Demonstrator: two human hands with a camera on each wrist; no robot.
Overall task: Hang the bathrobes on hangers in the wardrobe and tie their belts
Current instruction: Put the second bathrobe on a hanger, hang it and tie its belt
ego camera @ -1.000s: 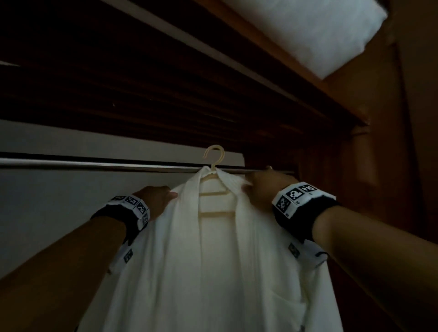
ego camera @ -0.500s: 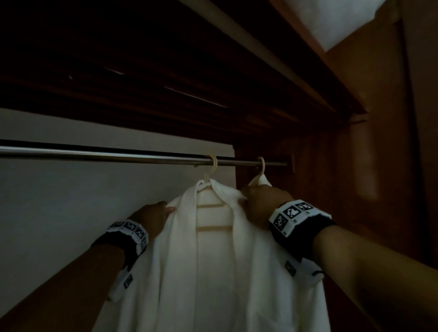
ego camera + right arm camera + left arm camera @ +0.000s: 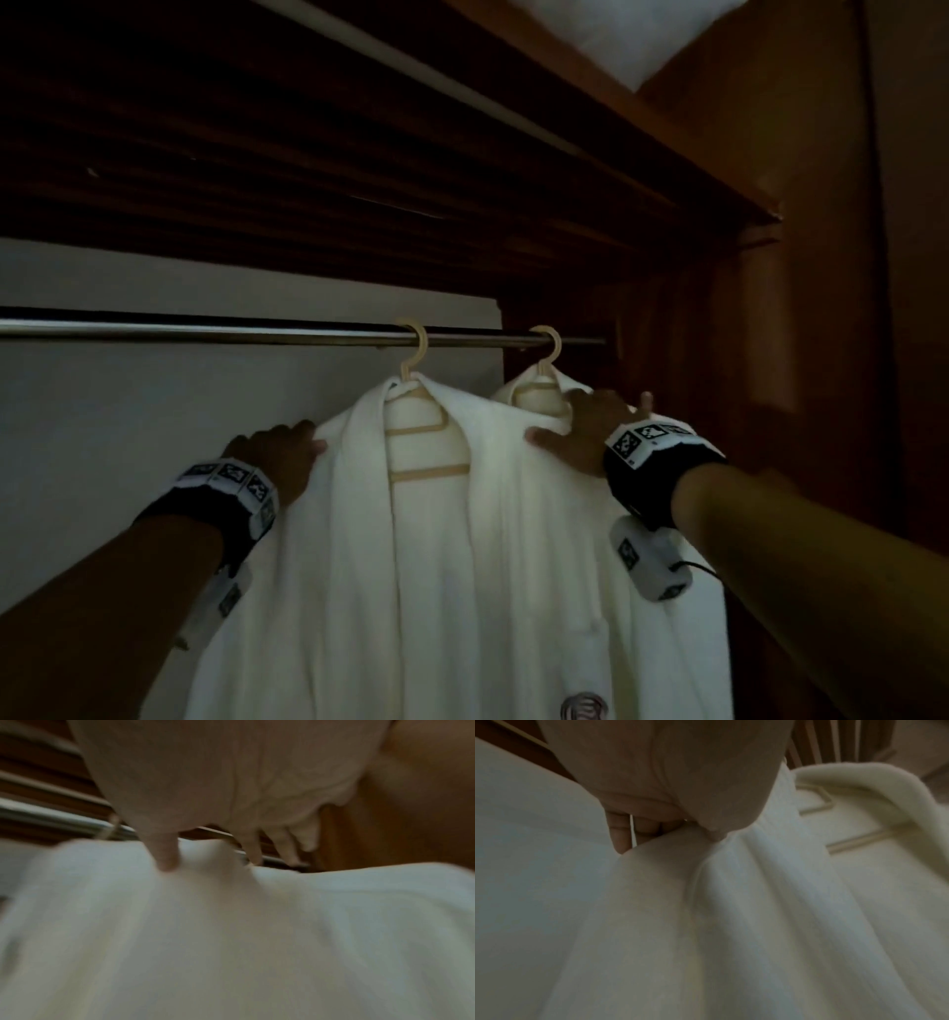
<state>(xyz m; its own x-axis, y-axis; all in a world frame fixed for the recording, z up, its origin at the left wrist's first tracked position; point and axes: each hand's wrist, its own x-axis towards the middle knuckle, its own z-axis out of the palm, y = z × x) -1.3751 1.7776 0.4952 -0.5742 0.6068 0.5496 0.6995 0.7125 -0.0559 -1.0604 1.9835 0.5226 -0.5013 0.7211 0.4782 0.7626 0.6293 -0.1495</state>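
A white bathrobe (image 3: 436, 565) hangs open-fronted on a cream hanger (image 3: 416, 360) hooked over the metal rod (image 3: 205, 331). My left hand (image 3: 287, 452) pinches its left shoulder; in the left wrist view the thumb (image 3: 716, 833) presses the cloth against fingers behind it. My right hand (image 3: 580, 431) rests spread on the right shoulder, thumb (image 3: 167, 862) on the fabric. Behind it to the right, a second white bathrobe (image 3: 524, 390) hangs on its own hanger (image 3: 549, 349). No belt is in view.
A dark slatted shelf (image 3: 308, 154) sits just above the rod, with white bedding (image 3: 642, 36) on top. The wooden wardrobe side (image 3: 821, 360) stands close on the right. The rod is bare to the left, in front of a pale back wall (image 3: 154, 437).
The hanger's hook, first held level with the rod, now sits on it. My right hand has slid from the collar to the shoulder and spread, uncovering the second robe.
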